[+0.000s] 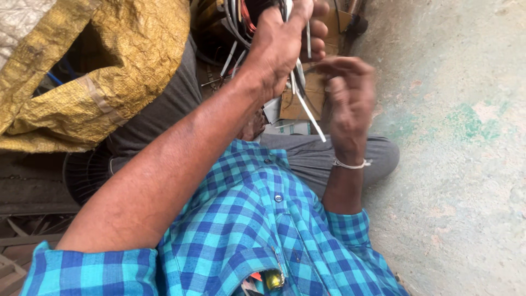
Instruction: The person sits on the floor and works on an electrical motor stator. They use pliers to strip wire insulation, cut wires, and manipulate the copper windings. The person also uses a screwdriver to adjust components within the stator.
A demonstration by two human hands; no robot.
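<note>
The left hand (282, 41) is raised and clamped around a bundle of white and dark wires (298, 82), so the loose ends hang down where the other hand can reach them. The right hand (348, 96) hovers just beside those ends, fingers curled together as if pinching one strand, though motion blur hides the contact. A yellow woven sack (109, 71) slumps beside the person's knee.

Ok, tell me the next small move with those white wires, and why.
Probably pinch one loose white wire with the right hand and draw it free. The left hand already clamps the bundle up high, while the right hand's fingers sit curled beside the hanging ends, seemingly holding nothing.
</note>
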